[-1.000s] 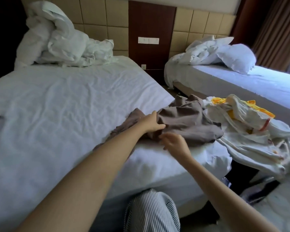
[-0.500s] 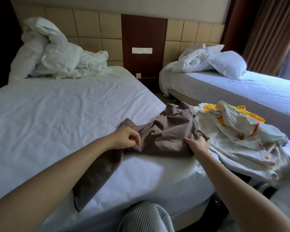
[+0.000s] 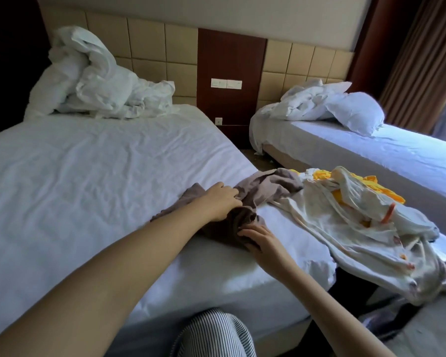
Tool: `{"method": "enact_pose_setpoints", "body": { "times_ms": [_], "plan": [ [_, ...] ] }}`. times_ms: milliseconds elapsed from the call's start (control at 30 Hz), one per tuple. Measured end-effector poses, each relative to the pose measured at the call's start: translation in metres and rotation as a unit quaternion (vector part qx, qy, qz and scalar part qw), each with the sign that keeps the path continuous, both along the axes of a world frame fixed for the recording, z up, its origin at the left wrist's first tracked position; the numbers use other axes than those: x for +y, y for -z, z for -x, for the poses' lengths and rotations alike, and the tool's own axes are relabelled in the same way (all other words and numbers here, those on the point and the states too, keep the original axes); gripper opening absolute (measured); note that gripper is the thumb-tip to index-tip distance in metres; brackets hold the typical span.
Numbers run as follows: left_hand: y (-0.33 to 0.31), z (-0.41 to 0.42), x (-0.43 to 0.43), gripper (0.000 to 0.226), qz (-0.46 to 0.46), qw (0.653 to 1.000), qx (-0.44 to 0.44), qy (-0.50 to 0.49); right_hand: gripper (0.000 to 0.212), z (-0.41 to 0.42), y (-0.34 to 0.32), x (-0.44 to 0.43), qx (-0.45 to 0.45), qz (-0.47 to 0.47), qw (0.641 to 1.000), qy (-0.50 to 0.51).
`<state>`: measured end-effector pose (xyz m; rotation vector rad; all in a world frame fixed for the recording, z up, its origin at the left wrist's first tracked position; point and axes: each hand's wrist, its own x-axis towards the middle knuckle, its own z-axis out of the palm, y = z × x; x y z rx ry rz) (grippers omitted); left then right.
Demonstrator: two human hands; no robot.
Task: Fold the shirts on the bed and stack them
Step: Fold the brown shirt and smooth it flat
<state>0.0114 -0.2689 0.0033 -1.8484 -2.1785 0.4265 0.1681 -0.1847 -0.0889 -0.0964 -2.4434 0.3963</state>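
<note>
Brown shirt (image 3: 265,191) lies bunched near the right edge of the bed (image 3: 88,176), its far end touching the white and yellow clothes pile (image 3: 358,228). Your left hand (image 3: 220,202) sits on top, fingers curled into the folds. Your right hand (image 3: 262,240) pinches the near edge between fingertips and thumb.

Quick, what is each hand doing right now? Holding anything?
Left hand: fingers curled, grips the brown shirt.
Right hand: pinches the same shirt at its near edge.
</note>
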Motion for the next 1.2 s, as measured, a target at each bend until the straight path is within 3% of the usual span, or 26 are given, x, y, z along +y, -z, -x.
{"method": "enact_pose_setpoints", "body": {
  "times_ms": [67,133,233,300,367,433,467,533,600,667,733,833,933,1000,1033,1067,1100,1133,1167,1200],
  "plan": [
    [0.006,0.002,-0.004,0.034,-0.065,0.995,-0.071,-0.012,0.030,-0.006,-0.006,0.002,-0.013,0.068,0.997,-0.021],
    [0.011,0.009,-0.010,0.038,-0.114,0.978,-0.172,-0.031,0.026,-0.009,-0.017,0.004,0.039,0.165,0.985,0.011],
    [0.015,0.023,-0.025,0.036,-0.195,0.950,-0.243,-0.001,0.037,-0.007,-0.044,0.006,0.078,0.369,0.925,0.054],
    [0.016,0.031,-0.038,0.036,-0.254,0.933,-0.251,0.044,0.050,0.000,-0.061,0.008,0.034,0.464,0.885,0.025],
    [0.011,0.038,-0.053,0.041,-0.296,0.918,-0.255,0.071,0.064,0.011,-0.073,0.010,-0.041,0.415,0.909,0.010],
    [0.002,0.043,-0.070,0.042,-0.318,0.914,-0.234,0.094,0.072,0.026,-0.080,0.009,-0.137,0.247,0.959,0.019],
    [-0.002,0.047,-0.080,0.039,-0.325,0.913,-0.222,0.110,0.071,0.035,-0.084,0.006,-0.184,0.169,0.968,0.022],
    [-0.010,0.057,-0.105,0.036,-0.344,0.910,-0.199,0.120,0.078,0.051,-0.093,-0.007,-0.265,0.048,0.963,0.017],
    [-0.017,0.071,-0.131,0.031,-0.373,0.908,-0.171,0.088,0.100,0.067,-0.101,-0.021,-0.319,0.004,0.948,0.005],
    [-0.021,0.089,-0.160,0.025,-0.389,0.909,-0.148,-0.009,0.082,0.083,-0.105,-0.035,-0.317,-0.017,0.948,-0.014],
    [-0.024,0.112,-0.190,0.027,-0.326,0.914,-0.169,-0.170,0.049,0.099,-0.110,-0.045,-0.263,-0.039,0.962,-0.057],
    [-0.019,0.128,-0.225,0.023,-0.171,0.911,-0.263,-0.268,0.023,0.115,-0.119,-0.065,-0.188,-0.029,0.980,-0.061],
    [-0.022,0.125,-0.242,0.008,-0.148,0.882,-0.383,-0.233,0.020,0.119,-0.134,-0.084,-0.042,0.078,0.996,-0.014],
    [-0.032,0.112,-0.242,0.005,-0.176,0.827,-0.498,-0.191,0.022,0.117,-0.151,-0.096,0.011,0.166,0.986,-0.026],
    [-0.037,0.107,-0.241,0.008,-0.223,0.815,-0.512,-0.151,0.022,0.117,-0.160,-0.100,0.020,0.201,0.978,-0.041],
    [-0.046,0.105,-0.237,0.014,-0.276,0.779,-0.538,-0.169,0.022,0.118,-0.168,-0.101,0.023,0.228,0.972,-0.049],
    [-0.048,0.110,-0.234,0.013,-0.272,0.800,-0.514,-0.144,0.023,0.118,-0.177,-0.103,0.023,0.243,0.968,-0.054],
    [-0.056,0.108,-0.233,0.010,-0.295,0.786,-0.523,-0.147,0.026,0.117,-0.185,-0.104,0.018,0.256,0.965,-0.054],
    [-0.064,0.109,-0.237,0.009,-0.318,0.740,-0.577,-0.137,0.029,0.115,-0.192,-0.104,0.002,0.271,0.961,-0.054],
    [-0.073,0.111,-0.241,0.008,-0.342,0.718,-0.592,-0.130,0.035,0.113,-0.200,-0.104,-0.031,0.284,0.956,-0.060]
  ]
}}
